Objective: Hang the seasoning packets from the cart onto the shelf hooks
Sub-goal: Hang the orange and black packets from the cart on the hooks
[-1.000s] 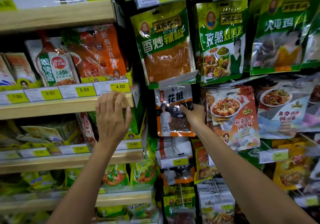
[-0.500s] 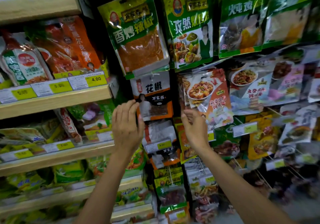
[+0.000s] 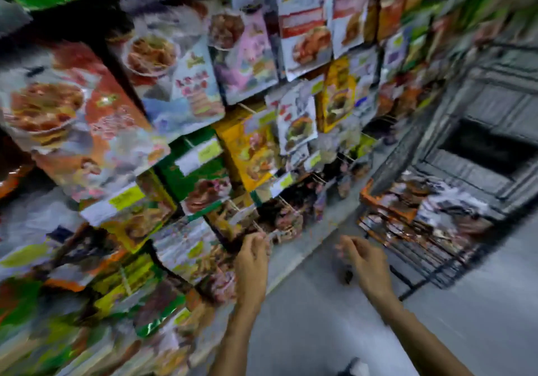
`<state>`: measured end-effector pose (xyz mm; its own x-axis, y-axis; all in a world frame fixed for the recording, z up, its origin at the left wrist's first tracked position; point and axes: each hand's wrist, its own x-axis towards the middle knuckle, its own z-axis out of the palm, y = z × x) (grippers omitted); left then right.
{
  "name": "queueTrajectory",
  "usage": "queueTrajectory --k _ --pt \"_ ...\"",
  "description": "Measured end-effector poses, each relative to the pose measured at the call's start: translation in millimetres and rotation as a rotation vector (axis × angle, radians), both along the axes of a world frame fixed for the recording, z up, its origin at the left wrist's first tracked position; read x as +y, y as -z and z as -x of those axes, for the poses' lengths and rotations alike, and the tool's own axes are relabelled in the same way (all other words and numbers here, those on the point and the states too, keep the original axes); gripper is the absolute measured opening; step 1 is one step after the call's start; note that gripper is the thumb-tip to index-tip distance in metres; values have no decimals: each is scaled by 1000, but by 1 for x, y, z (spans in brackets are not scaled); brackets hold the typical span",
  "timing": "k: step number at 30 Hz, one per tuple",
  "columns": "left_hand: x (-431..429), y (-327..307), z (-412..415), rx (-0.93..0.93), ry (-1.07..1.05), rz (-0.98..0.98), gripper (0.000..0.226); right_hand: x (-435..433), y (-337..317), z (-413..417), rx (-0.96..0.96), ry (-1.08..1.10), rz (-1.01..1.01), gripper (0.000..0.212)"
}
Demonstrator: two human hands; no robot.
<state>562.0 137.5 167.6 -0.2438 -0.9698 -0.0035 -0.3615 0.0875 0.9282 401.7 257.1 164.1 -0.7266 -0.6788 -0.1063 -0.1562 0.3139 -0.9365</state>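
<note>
The view is blurred by fast head motion. Rows of seasoning packets [image 3: 177, 84] hang on the shelf hooks across the left and centre. At the right stands a black wire cart [image 3: 422, 247] with a pile of orange and white seasoning packets [image 3: 407, 203] in its basket. My left hand [image 3: 253, 262] is low in front of the bottom rows of hanging packets, its fingers loosely curled and nothing in them. My right hand [image 3: 364, 262] hangs over the floor just left of the cart, fingers also loosely curled and holding nothing that I can make out.
Grey floor [image 3: 320, 317] runs between the shelf foot and the cart. Yellow price tags [image 3: 208, 154] stick out on the hook ends. A dark grey shelf unit [image 3: 489, 131] stands behind the cart. A small dark thing lies on the floor under my right hand.
My head has swung down and to the right, bringing the cart into view. Both hands have come off the hanging packets and dropped low, the right one toward the cart.
</note>
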Motion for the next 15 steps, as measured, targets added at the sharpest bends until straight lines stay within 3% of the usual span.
queueTrajectory --k 7,10,15 --pt "37 45 161 -124 298 -173 17 75 36 147 22 195 -193 20" --pt "37 49 212 -183 406 -142 11 91 45 188 64 289 -265 21" --pt "12 65 289 -329 559 -135 18 93 63 241 -47 471 -295 15"
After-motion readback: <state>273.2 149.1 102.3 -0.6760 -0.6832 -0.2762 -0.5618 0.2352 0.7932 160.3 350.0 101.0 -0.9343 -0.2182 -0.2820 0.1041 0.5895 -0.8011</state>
